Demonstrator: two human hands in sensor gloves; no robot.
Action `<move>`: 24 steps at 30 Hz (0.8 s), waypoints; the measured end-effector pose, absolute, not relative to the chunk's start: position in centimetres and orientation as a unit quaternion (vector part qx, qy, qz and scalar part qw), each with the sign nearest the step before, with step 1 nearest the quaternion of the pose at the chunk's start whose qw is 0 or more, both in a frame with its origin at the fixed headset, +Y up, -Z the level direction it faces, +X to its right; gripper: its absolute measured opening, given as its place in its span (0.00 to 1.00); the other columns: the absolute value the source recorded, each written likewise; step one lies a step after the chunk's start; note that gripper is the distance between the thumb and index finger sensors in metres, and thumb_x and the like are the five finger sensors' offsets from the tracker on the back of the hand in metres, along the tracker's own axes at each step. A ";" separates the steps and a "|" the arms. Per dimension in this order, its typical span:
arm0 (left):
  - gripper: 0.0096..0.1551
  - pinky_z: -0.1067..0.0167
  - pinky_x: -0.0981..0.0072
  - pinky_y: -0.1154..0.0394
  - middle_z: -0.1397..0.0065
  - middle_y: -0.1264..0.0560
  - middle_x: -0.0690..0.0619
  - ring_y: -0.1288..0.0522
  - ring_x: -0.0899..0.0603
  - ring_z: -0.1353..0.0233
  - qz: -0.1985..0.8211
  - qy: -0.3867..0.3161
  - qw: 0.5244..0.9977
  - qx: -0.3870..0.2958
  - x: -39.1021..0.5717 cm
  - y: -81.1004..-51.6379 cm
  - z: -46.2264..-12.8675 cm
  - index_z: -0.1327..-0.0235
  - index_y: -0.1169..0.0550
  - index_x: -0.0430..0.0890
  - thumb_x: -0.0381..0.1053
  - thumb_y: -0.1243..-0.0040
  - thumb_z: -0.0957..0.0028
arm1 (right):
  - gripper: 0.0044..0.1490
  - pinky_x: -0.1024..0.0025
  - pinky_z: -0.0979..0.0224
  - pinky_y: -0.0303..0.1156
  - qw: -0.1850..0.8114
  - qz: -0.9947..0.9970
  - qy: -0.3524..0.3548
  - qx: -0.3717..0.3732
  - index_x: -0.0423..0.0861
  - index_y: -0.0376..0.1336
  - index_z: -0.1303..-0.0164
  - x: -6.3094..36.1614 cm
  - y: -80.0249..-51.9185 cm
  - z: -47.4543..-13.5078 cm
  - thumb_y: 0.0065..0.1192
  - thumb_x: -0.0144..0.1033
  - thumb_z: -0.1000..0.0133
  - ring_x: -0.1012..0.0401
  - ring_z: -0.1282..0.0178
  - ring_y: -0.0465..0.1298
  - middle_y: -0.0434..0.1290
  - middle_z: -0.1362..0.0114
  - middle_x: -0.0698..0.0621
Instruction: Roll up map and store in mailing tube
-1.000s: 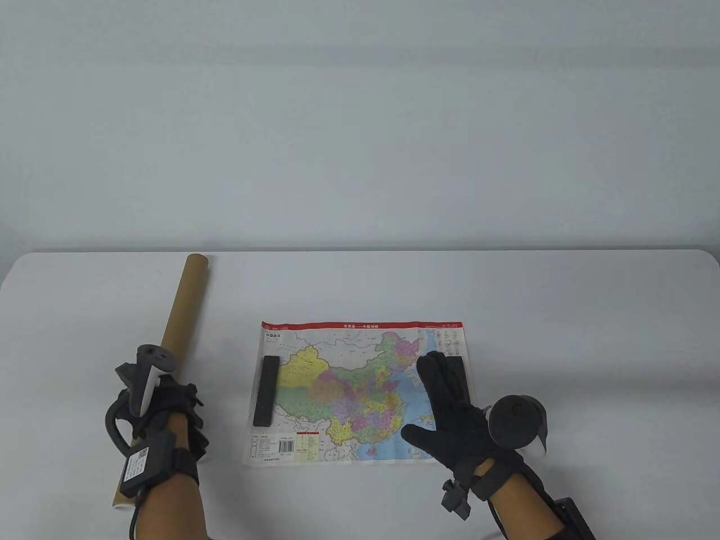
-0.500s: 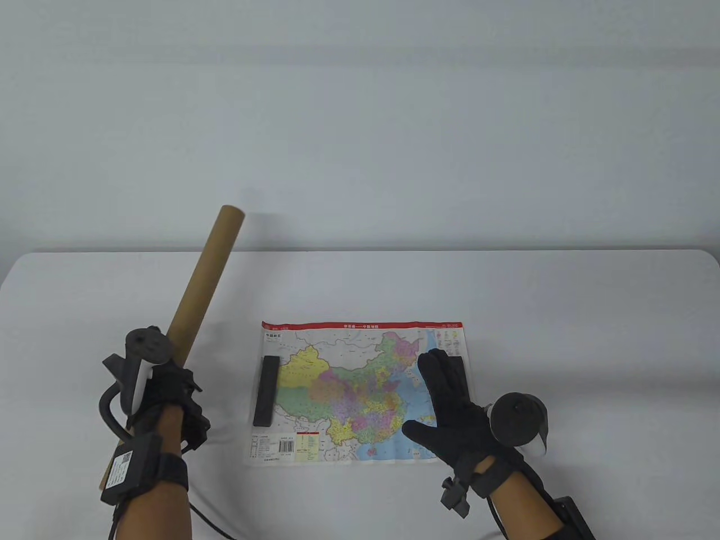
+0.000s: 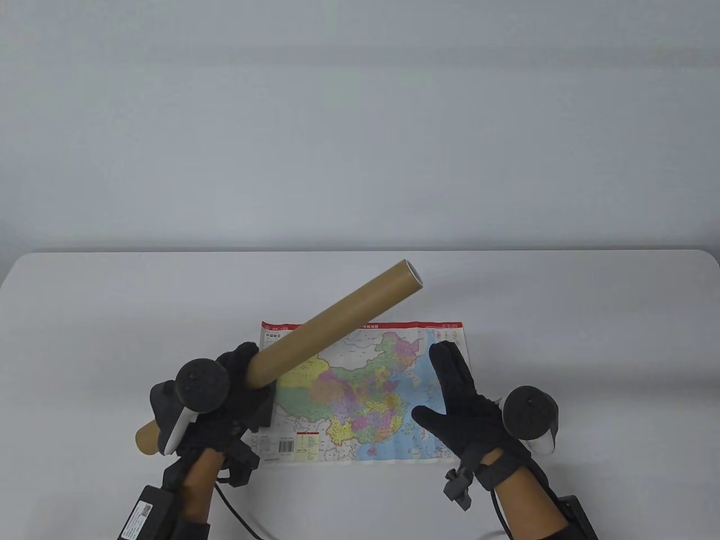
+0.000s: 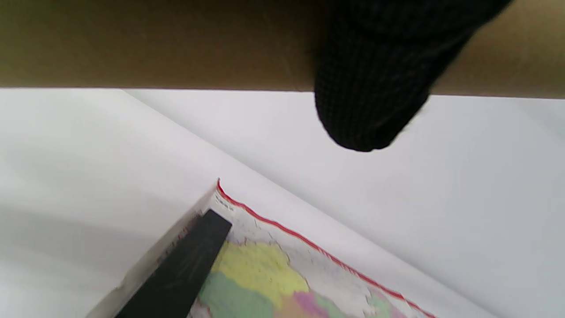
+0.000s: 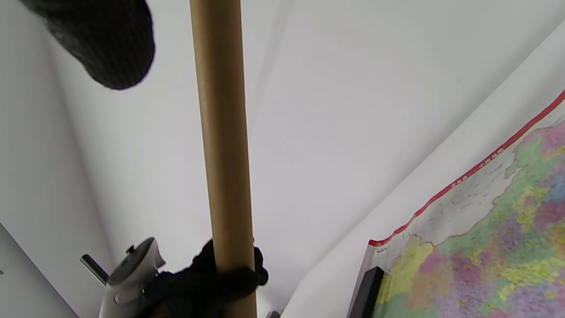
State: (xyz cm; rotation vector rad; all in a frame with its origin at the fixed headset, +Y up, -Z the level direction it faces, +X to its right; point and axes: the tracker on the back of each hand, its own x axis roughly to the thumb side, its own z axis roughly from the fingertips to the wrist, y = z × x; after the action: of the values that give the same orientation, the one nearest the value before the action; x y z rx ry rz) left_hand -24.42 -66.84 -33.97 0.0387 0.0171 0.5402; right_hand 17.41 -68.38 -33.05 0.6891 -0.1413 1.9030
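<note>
Item: mailing tube (image 3: 332,323), gripped in my left hand (image 3: 236,394), newly swung over the flat map (image 3: 365,394) (still unrolled); right hand (image 3: 467,405) spread open, unchanged.

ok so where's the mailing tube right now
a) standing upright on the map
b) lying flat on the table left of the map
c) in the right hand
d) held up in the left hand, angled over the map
d: the left hand grips the mailing tube off the table, slanting across the flat map.
</note>
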 end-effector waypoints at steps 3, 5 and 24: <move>0.47 0.21 0.43 0.41 0.27 0.31 0.61 0.29 0.42 0.24 0.267 -0.026 0.963 0.022 -24.5 -67.5 -33.8 0.34 0.36 0.69 0.55 0.18 0.61 | 0.62 0.30 0.30 0.43 0.553 0.782 -0.069 0.279 0.40 0.35 0.14 18.2 -68.1 -33.1 0.62 0.63 0.39 0.28 0.22 0.37 0.34 0.16 0.30; 0.47 0.20 0.43 0.42 0.27 0.31 0.61 0.30 0.42 0.23 0.264 -0.044 0.963 0.024 -24.6 -67.9 -33.7 0.34 0.37 0.69 0.55 0.18 0.61 | 0.62 0.30 0.30 0.44 0.578 0.765 -0.073 0.275 0.38 0.37 0.15 18.6 -67.9 -33.2 0.62 0.63 0.39 0.28 0.22 0.39 0.36 0.16 0.30; 0.46 0.19 0.42 0.45 0.26 0.33 0.62 0.31 0.44 0.23 0.203 -0.120 0.972 -0.008 -24.6 -69.6 -34.1 0.34 0.38 0.71 0.55 0.20 0.60 | 0.34 0.34 0.34 0.64 0.619 0.740 -0.100 0.243 0.34 0.68 0.32 20.3 -67.1 -33.1 0.63 0.45 0.38 0.32 0.31 0.70 0.73 0.32 0.33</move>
State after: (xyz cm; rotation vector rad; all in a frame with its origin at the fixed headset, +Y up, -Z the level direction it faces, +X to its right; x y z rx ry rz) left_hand -24.57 -69.60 -34.10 -0.0157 -0.2417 0.4096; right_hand 20.29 -67.05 -33.12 0.5599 -0.2292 1.7013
